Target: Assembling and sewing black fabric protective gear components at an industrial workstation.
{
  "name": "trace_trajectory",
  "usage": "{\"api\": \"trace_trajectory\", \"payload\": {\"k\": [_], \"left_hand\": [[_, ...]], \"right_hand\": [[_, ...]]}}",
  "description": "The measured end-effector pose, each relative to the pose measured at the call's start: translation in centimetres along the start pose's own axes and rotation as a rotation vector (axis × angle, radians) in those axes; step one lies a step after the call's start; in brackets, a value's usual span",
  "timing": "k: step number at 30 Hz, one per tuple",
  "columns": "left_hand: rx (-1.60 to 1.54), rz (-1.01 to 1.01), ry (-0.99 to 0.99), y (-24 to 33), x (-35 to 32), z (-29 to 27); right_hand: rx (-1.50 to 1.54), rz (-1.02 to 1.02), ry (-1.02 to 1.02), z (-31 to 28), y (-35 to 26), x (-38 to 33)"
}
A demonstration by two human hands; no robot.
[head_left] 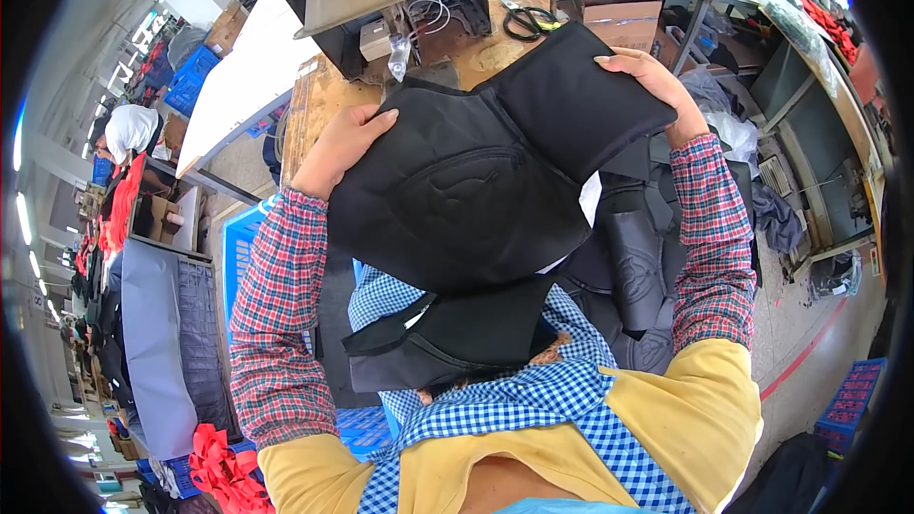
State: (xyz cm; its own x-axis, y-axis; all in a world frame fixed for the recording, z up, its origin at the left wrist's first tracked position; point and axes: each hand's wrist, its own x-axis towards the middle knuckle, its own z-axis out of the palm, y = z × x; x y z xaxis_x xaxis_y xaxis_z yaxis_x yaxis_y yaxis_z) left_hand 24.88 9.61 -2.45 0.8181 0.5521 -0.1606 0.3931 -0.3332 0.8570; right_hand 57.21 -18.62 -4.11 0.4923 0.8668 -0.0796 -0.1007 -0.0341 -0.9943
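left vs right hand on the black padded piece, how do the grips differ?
The left hand lies along the left edge of the black padded piece, fingers pointing right over its top; the right hand clasps the raised upper-right flap, fingers curled over its far edge.
The right hand sits higher in the picture than the left hand.
Both are bare, with plaid sleeves, and both grip the same piece above the wooden table.

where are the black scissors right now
In the head view, the black scissors lie on the wooden worktable at upper centre, just behind the padded black fabric piece and left of the right hand.
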Motion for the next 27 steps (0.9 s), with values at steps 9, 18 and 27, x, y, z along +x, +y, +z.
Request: {"api": "trace_trajectory", "payload": {"k": [9, 18, 27], "left_hand": [[0.282, 0.529, 0.427, -0.8, -6.8, -0.1], [0.241, 0.065, 0.032, -10.9, -12.6, 3.6], [0.470, -0.220, -0.296, -14.9, -14.6, 4.8]], "right_hand": [[0.268, -0.288, 0.653, -9.5, -0.2, -13.9], [-0.273, -0.525, 1.136, -21.9, 7.4, -31.4], [0.548, -0.758, 1.068, -21.3, 11.6, -22.6]]}}
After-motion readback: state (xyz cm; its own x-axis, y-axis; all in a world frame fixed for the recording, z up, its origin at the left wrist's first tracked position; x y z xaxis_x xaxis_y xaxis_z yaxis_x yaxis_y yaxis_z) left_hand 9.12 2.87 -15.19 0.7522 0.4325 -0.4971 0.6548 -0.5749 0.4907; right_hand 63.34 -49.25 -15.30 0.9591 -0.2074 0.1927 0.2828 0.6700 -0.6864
